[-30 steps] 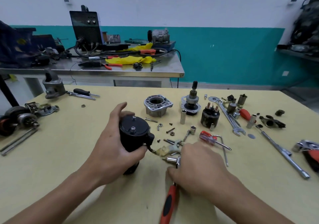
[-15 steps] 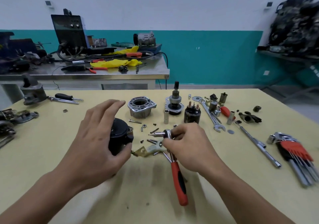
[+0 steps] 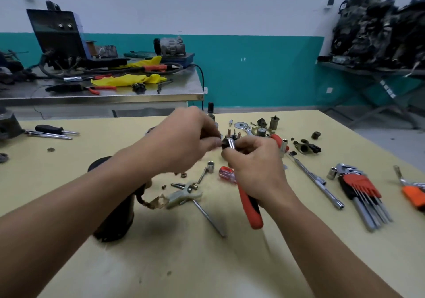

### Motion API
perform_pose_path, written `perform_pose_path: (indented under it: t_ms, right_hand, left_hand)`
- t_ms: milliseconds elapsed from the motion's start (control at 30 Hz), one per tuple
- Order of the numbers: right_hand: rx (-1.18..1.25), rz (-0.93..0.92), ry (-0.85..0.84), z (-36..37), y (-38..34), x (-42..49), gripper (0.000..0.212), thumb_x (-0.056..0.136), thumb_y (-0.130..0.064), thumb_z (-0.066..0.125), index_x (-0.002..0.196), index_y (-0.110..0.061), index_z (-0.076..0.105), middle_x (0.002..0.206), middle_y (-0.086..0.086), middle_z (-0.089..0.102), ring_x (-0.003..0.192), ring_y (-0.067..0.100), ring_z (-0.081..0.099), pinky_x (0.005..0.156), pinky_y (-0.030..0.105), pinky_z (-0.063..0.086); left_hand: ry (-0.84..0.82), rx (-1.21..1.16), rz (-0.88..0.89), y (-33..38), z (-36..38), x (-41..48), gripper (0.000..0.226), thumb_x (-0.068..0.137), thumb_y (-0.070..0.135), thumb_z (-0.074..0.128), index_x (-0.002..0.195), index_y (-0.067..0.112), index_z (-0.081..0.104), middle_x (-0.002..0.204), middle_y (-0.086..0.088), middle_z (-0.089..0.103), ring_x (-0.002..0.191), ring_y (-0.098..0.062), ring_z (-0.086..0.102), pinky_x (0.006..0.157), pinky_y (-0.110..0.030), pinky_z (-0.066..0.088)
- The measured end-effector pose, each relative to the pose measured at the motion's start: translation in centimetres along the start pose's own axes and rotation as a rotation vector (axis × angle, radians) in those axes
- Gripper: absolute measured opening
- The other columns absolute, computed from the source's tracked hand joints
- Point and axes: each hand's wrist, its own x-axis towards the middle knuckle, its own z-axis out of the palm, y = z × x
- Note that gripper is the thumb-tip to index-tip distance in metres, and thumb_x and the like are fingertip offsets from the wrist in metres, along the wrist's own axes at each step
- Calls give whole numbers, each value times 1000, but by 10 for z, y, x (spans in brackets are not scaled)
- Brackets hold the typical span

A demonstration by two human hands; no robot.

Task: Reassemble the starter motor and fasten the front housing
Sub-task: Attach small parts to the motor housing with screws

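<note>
My right hand [image 3: 255, 169] grips a ratchet wrench [image 3: 251, 210] with a red handle and holds it above the table, head up. My left hand [image 3: 184, 141] pinches the dark socket [image 3: 226, 143] at the ratchet's head. The black motor body [image 3: 112, 208] stands on the yellow table [image 3: 207, 263] under my left forearm, untouched. Its braided lead runs to a pale brush piece [image 3: 181, 197]. My hands hide most of the front housing. The armature shaft tip [image 3: 210, 108] and the solenoid terminals [image 3: 232, 134] peek out behind them.
Loose bolts, nuts and a socket [image 3: 210, 166] lie under my hands. A red-handled screwdriver [image 3: 226, 174], an extension bar [image 3: 315, 178] and a hex key set [image 3: 358, 182] lie to the right. A black screwdriver [image 3: 53, 129] lies far left. A steel bench [image 3: 115, 96] stands behind.
My left hand let go of the motor body and rose to the ratchet's head. My right hand lifted the ratchet off the table.
</note>
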Motion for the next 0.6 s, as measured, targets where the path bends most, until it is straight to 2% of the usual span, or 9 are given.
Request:
perform_pose_path:
  t_ms: [100, 200, 267, 333, 467, 533, 600]
  right_hand:
    - [-3, 66, 200, -27, 12, 20, 18, 77, -12, 73, 62, -21, 68, 52, -6, 63, 45, 3, 53, 40, 18, 43]
    - [-11, 145, 366, -54, 27, 34, 13, 74, -14, 71, 61, -14, 70, 53, 1, 61, 44, 7, 45, 41, 26, 42]
    - [-16, 153, 442, -65, 32, 39, 12, 73, -17, 70, 62, -13, 69, 57, 6, 65, 44, 5, 45, 43, 26, 43]
    - [-81, 146, 449, -71, 36, 41, 12, 72, -21, 70, 66, -11, 71, 62, 5, 67, 45, 4, 45, 41, 21, 38]
    - [-277, 219, 372, -78, 47, 42, 21, 74, -24, 74, 66, -5, 72, 63, 11, 64, 46, 12, 42, 38, 22, 33]
    - [-312, 259, 353, -82, 52, 42, 25, 75, -26, 74, 65, -3, 70, 60, 14, 59, 47, 14, 38, 40, 24, 29]
    - [-334, 287, 357, -84, 54, 44, 28, 76, -28, 74, 62, -4, 68, 53, 7, 51, 44, 14, 35, 38, 24, 25]
  left_hand:
    - [36, 22, -53, 0, 4, 23, 13, 96, 31, 67, 95, 22, 77, 73, 17, 61, 69, -1, 58, 55, -16, 43]
    - [-112, 66, -70, 10, 19, 42, 18, 95, 35, 68, 92, 19, 76, 78, 4, 69, 72, -12, 65, 58, -26, 51]
    - [-214, 149, -41, 20, 37, 56, 24, 93, 36, 70, 95, 13, 76, 84, -2, 72, 76, -18, 67, 62, -31, 55]
    - [-267, 208, 9, 28, 56, 73, 26, 92, 34, 73, 98, 9, 75, 86, -5, 73, 78, -20, 67, 70, -33, 58]
    - [-355, 275, 102, 38, 90, 102, 16, 86, 29, 80, 91, 16, 71, 71, 2, 64, 69, -16, 61, 65, -30, 53]
    - [-405, 332, 137, 43, 109, 109, 21, 84, 28, 82, 83, 17, 64, 70, 1, 61, 68, -17, 62, 68, -32, 58]
    - [-429, 382, 150, 45, 125, 109, 29, 83, 29, 82, 77, 19, 56, 73, -2, 62, 69, -19, 64, 72, -36, 61]
